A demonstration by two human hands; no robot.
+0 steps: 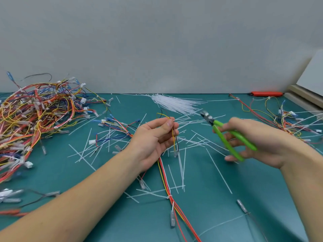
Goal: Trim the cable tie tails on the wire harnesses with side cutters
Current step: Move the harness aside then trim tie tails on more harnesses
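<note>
— Teal table under a grey wall; what lies left of the hands?

— A tangled harness pile. Beside it, the left hand pinches a wire harness above scattered cut tie tails. Right of that, the right hand grips green side cutters, jaws slightly apart.

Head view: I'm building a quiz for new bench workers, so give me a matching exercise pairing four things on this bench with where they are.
Things:
1. side cutters
2. big tangled pile of wire harnesses
3. bundle of unused white cable ties
4. yellow and black wires

Places:
A. far centre of the mat
B. pinched in the left hand
C. left side of the mat
D. held in the right hand

Pairs: 1-D, 2-C, 3-A, 4-B
</note>
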